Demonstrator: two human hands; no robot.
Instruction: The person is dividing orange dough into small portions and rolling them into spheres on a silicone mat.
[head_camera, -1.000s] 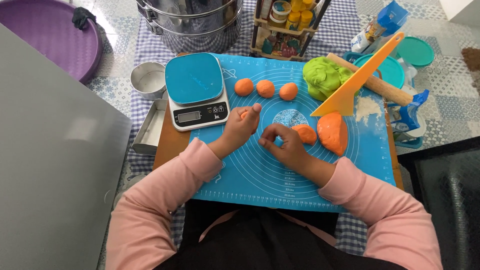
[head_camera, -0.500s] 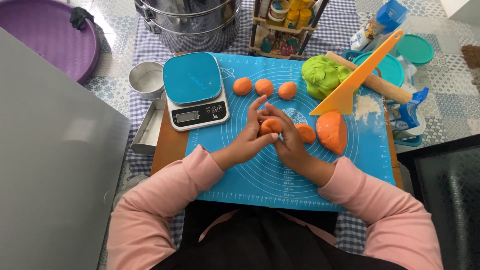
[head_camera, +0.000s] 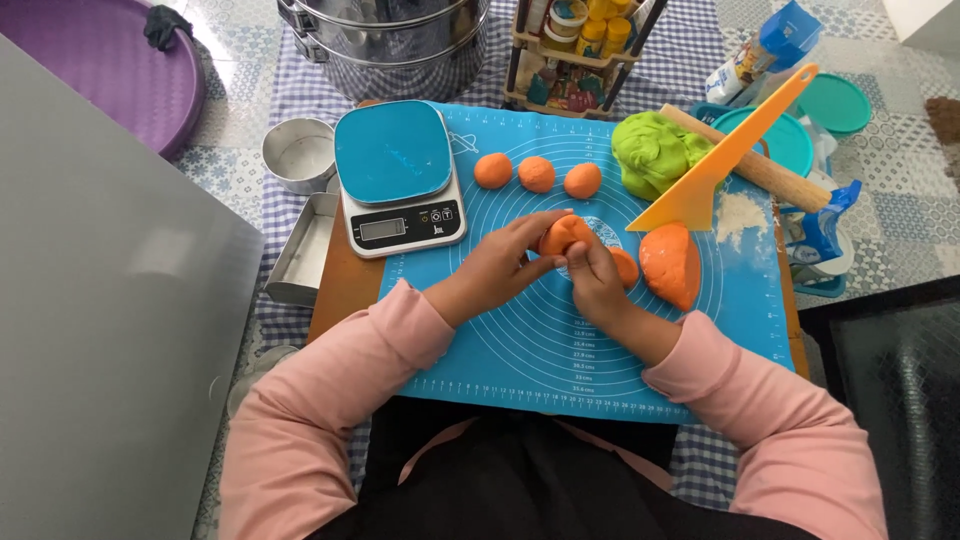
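Since a second ago both hands have been closing in together: the left hand (head_camera: 505, 262), which was raised apart over the mat, is now cupping a small orange dough piece (head_camera: 562, 233) from the left, and the right hand (head_camera: 592, 275) is pressing against it from the right. Both hands are grasping this one piece, holding it just above the middle of the blue silicone mat (head_camera: 530, 340) on the worktop. Another small orange piece (head_camera: 625, 267) is lying on the mat just beside the right hand, and the large orange dough lump (head_camera: 672, 262) is sitting a little further right, under the tip of the yellow scraper (head_camera: 722, 165). Three finished orange balls (head_camera: 537, 174) are lined up in a row beyond the hands, near the kitchen scale (head_camera: 397, 180). Green dough (head_camera: 655, 150) is resting at the far right of the mat. Judging from the hold, shaping seems to be underway; doing it well probably means keeping the palms curved, pressure light and even, and turning the piece so it is matching the three balls in roundness
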